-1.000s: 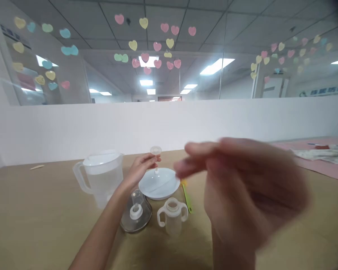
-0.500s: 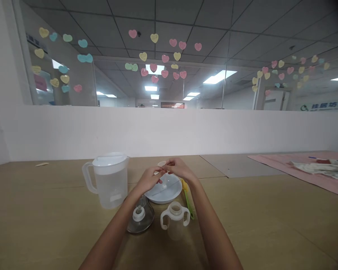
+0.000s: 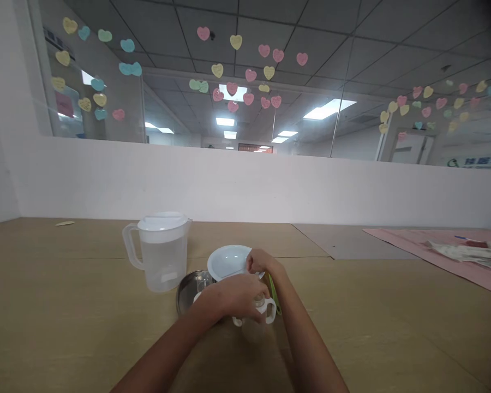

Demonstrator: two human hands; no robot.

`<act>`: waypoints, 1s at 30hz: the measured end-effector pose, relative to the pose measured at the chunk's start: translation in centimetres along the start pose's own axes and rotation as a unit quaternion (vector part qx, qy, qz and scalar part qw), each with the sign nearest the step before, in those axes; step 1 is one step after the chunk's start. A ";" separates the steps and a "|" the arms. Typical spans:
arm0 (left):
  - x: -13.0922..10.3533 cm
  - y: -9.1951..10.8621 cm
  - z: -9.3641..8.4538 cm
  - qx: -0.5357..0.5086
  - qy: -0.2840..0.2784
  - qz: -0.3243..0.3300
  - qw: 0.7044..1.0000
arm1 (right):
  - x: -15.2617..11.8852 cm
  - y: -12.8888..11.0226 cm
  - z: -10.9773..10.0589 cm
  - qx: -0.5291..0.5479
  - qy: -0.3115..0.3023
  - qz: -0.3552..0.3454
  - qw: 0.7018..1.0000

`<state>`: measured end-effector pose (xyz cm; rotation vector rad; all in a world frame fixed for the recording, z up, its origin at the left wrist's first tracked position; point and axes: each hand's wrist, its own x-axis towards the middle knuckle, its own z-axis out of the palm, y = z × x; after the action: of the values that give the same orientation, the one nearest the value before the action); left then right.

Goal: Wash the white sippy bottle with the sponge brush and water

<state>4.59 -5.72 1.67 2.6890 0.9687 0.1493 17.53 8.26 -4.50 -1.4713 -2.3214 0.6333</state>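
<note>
My left hand curls over the top and left side of a clear baby bottle with two white handles, which stands upright on the table. Its fingers close about the bottle's neck and hide most of it. Bent over the right rim of a white bowl is my right hand, its fingers curled in; what they hold, if anything, is hidden. Beside the bowl lies a brush with a green handle, partly behind my right wrist. A metal tray with small clear and white parts is partly covered by my left hand.
A lidded clear pitcher of water stands left of the bowl. Far right, a pink cloth bears a whitish cloth and a pen. A low white wall with glass above closes off the table's back.
My hands, together over the bowl before, have parted. The left has come down and nearer to the baby bottle; the right has dropped to the bowl's right rim. The view has shifted slightly.
</note>
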 end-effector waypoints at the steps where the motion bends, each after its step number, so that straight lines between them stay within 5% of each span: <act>1: 0.1 -0.2 0.2 0.012 0.003 -0.010 1.000 | 0.2 0.1 0.6 -0.009 -0.005 0.003 1.000; 7: -0.3 -1.8 -0.6 0.048 0.006 -0.093 0.994 | 0.5 -0.4 1.9 0.027 -0.001 -0.036 0.999; 13: -3.6 -4.5 -4.3 -0.105 0.127 -0.125 0.978 | -1.3 -2.3 -2.7 0.148 0.152 -0.067 0.975; 16: -5.1 -6.7 -5.6 -0.117 0.175 -0.206 0.956 | -4.1 -4.6 -5.0 0.342 0.172 -0.153 0.911; 20: -4.5 -8.9 -4.9 -0.068 0.097 -0.341 0.933 | -7.0 -7.4 -5.9 0.374 0.064 -0.196 0.904; 24: -2.1 -10.1 -2.4 -0.051 -0.003 -0.402 0.914 | -7.2 -8.5 -5.0 0.336 -0.004 -0.194 0.922; 30: 0.4 -10.5 0.3 -0.025 -0.099 -0.434 0.895 | -6.3 -8.4 -4.6 0.299 -0.002 -0.179 0.937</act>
<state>-1.39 2.19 -1.72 1.9229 1.9208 -0.2718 15.97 0.28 3.59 -0.7516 -2.0486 1.0993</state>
